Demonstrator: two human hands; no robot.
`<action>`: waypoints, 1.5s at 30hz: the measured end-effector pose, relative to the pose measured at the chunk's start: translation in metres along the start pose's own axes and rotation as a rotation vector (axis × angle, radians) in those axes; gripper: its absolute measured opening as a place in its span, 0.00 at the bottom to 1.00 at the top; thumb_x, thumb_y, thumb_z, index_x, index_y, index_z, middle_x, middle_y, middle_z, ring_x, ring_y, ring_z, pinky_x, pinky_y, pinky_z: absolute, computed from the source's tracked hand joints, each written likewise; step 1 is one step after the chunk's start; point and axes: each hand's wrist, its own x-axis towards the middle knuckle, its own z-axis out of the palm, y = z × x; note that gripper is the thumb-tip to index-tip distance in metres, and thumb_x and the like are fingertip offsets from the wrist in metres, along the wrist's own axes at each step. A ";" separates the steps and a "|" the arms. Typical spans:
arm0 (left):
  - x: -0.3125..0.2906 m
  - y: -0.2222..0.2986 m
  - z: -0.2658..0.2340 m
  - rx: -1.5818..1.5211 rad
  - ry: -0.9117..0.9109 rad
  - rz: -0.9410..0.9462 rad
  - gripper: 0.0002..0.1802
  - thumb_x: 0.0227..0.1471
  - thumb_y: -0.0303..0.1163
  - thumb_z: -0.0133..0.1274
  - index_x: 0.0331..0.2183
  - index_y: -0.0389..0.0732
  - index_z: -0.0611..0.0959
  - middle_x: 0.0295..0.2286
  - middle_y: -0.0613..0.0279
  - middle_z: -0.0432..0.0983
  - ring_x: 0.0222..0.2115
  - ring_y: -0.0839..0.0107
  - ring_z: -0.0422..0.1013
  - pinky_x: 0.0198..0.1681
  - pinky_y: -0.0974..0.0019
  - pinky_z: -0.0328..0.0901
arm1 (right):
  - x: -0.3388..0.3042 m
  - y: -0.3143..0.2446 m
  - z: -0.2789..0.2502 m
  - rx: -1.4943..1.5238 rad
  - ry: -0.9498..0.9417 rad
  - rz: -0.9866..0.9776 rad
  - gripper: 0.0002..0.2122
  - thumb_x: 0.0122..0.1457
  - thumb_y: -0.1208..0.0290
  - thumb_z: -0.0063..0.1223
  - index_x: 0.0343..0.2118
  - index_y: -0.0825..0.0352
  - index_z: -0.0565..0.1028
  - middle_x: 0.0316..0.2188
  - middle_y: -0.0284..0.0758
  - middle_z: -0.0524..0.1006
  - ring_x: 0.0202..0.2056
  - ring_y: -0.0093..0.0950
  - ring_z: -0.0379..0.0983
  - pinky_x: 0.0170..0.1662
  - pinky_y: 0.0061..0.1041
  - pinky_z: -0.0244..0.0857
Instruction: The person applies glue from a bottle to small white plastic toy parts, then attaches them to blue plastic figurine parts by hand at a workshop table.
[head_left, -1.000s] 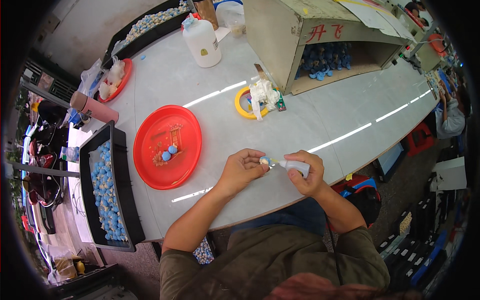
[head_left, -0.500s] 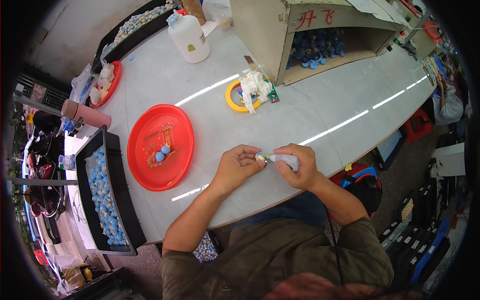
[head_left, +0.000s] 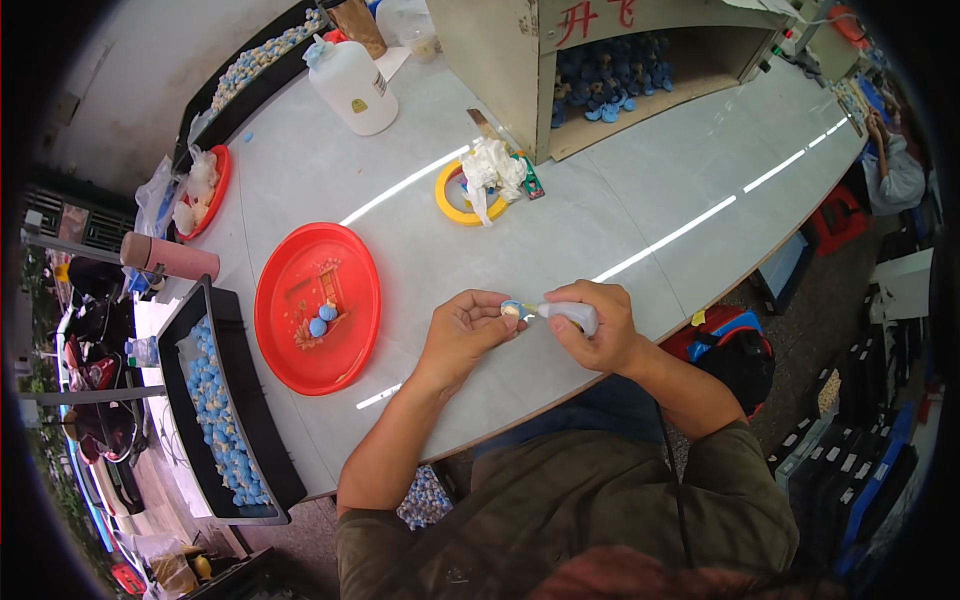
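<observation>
My left hand (head_left: pixel 463 335) pinches a small blue and cream figure piece (head_left: pixel 512 309) between thumb and fingers, above the table near its front edge. My right hand (head_left: pixel 598 325) is closed around a small translucent squeeze bottle (head_left: pixel 571 316), tilted so its nozzle points left. The nozzle tip meets the piece or sits right beside it; I cannot tell which. Left of my hands, a red round tray (head_left: pixel 300 360) carries a few small blue balls (head_left: pixel 318 326).
A black bin (head_left: pixel 285 470) of blue and cream pieces stands left. Beyond lie a yellow tape roll (head_left: pixel 447 205) with crumpled white tissue (head_left: pixel 494 168), a white bottle (head_left: pixel 352 90), a pink flask (head_left: pixel 178 257) and a box-like cabinet (head_left: pixel 490 75) holding blue figures. Another person (head_left: pixel 895 170) sits far right.
The small piece has turned in my left fingers, now showing more of its cream face. The bottle stays against or near it. The whole view has shifted slightly.
</observation>
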 end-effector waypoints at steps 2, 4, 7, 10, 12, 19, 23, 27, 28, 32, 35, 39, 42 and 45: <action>0.001 0.001 -0.001 -0.029 0.022 -0.036 0.15 0.51 0.23 0.57 0.42 0.31 0.74 0.36 0.53 0.77 0.37 0.69 0.76 0.42 0.71 0.71 | -0.001 -0.001 -0.001 -0.061 -0.017 -0.057 0.09 0.45 0.78 0.59 0.32 0.71 0.75 0.20 0.39 0.75 0.18 0.32 0.72 0.22 0.27 0.63; 0.001 0.001 -0.002 -0.051 0.019 -0.015 0.15 0.52 0.23 0.57 0.42 0.31 0.74 0.36 0.53 0.77 0.36 0.70 0.76 0.41 0.73 0.71 | -0.001 -0.003 0.000 -0.135 -0.015 -0.093 0.10 0.44 0.77 0.60 0.31 0.70 0.75 0.20 0.39 0.75 0.18 0.33 0.71 0.22 0.27 0.63; 0.002 0.002 -0.002 -0.083 0.030 -0.033 0.14 0.52 0.24 0.57 0.41 0.32 0.75 0.35 0.54 0.78 0.36 0.71 0.76 0.39 0.74 0.71 | -0.001 -0.004 0.002 -0.227 -0.008 -0.192 0.11 0.43 0.76 0.61 0.31 0.69 0.75 0.20 0.37 0.75 0.18 0.33 0.71 0.21 0.27 0.62; 0.001 0.004 -0.001 -0.089 0.042 -0.043 0.14 0.53 0.24 0.57 0.42 0.32 0.74 0.34 0.54 0.79 0.36 0.71 0.77 0.39 0.75 0.71 | -0.001 -0.004 0.002 -0.278 -0.010 -0.256 0.12 0.41 0.76 0.61 0.32 0.69 0.75 0.19 0.36 0.74 0.17 0.33 0.70 0.21 0.28 0.62; 0.001 0.004 -0.001 -0.087 0.047 -0.048 0.14 0.53 0.24 0.57 0.42 0.32 0.74 0.35 0.54 0.79 0.36 0.71 0.77 0.39 0.75 0.71 | -0.002 -0.004 0.002 -0.292 -0.015 -0.268 0.12 0.41 0.76 0.62 0.32 0.69 0.75 0.19 0.36 0.74 0.17 0.33 0.70 0.21 0.27 0.62; 0.001 0.003 0.001 -0.061 0.035 -0.032 0.15 0.53 0.24 0.57 0.42 0.32 0.74 0.35 0.54 0.79 0.37 0.71 0.76 0.40 0.75 0.71 | 0.001 -0.006 0.003 -0.283 0.008 -0.275 0.12 0.41 0.77 0.62 0.31 0.69 0.75 0.19 0.36 0.74 0.17 0.33 0.71 0.21 0.27 0.62; 0.001 0.002 0.000 -0.054 0.037 -0.059 0.15 0.52 0.24 0.57 0.42 0.32 0.74 0.35 0.54 0.78 0.37 0.71 0.76 0.40 0.75 0.71 | 0.002 -0.007 0.003 -0.289 0.002 -0.267 0.12 0.41 0.77 0.62 0.31 0.69 0.75 0.19 0.36 0.74 0.18 0.33 0.71 0.21 0.27 0.63; 0.001 0.001 0.000 -0.057 0.026 -0.031 0.15 0.52 0.24 0.57 0.42 0.32 0.74 0.35 0.54 0.78 0.37 0.71 0.76 0.40 0.75 0.71 | 0.001 -0.007 0.002 -0.296 -0.007 -0.261 0.12 0.41 0.77 0.62 0.31 0.70 0.75 0.19 0.36 0.74 0.18 0.33 0.71 0.21 0.27 0.63; 0.001 0.001 0.000 -0.053 0.027 -0.025 0.15 0.53 0.24 0.57 0.42 0.32 0.74 0.35 0.54 0.78 0.37 0.71 0.76 0.40 0.75 0.71 | 0.001 -0.006 0.002 -0.288 -0.003 -0.261 0.12 0.41 0.77 0.62 0.31 0.70 0.75 0.19 0.36 0.74 0.17 0.33 0.71 0.21 0.27 0.63; 0.001 0.001 0.001 -0.042 0.041 -0.056 0.15 0.53 0.24 0.57 0.42 0.32 0.74 0.36 0.54 0.78 0.37 0.71 0.76 0.40 0.75 0.71 | 0.000 -0.004 0.002 -0.276 0.013 -0.281 0.12 0.41 0.77 0.61 0.32 0.70 0.75 0.18 0.36 0.73 0.17 0.32 0.70 0.20 0.27 0.61; 0.001 0.001 0.001 -0.043 0.059 -0.058 0.15 0.53 0.24 0.57 0.42 0.32 0.74 0.35 0.54 0.78 0.37 0.71 0.76 0.40 0.75 0.71 | -0.002 -0.004 0.002 -0.295 0.008 -0.302 0.12 0.41 0.77 0.61 0.32 0.70 0.75 0.18 0.36 0.73 0.16 0.32 0.69 0.20 0.26 0.61; 0.002 0.001 0.000 -0.048 0.041 -0.025 0.15 0.53 0.24 0.56 0.42 0.33 0.73 0.35 0.55 0.78 0.37 0.70 0.76 0.40 0.75 0.71 | -0.003 -0.003 0.004 -0.318 0.027 -0.312 0.12 0.41 0.77 0.62 0.31 0.69 0.74 0.17 0.35 0.72 0.16 0.32 0.69 0.20 0.26 0.61; 0.002 0.002 0.000 -0.060 0.047 -0.021 0.14 0.53 0.23 0.56 0.42 0.33 0.73 0.35 0.55 0.78 0.38 0.69 0.76 0.40 0.75 0.71 | -0.005 -0.004 0.002 -0.298 0.044 -0.330 0.12 0.41 0.78 0.61 0.31 0.70 0.75 0.18 0.36 0.73 0.16 0.32 0.69 0.20 0.26 0.62; 0.001 0.004 0.001 -0.070 0.054 -0.029 0.15 0.53 0.23 0.56 0.43 0.33 0.73 0.36 0.55 0.78 0.39 0.69 0.76 0.41 0.74 0.71 | -0.006 -0.006 -0.003 -0.224 0.072 -0.295 0.12 0.42 0.78 0.60 0.32 0.70 0.75 0.18 0.36 0.73 0.15 0.31 0.69 0.20 0.26 0.61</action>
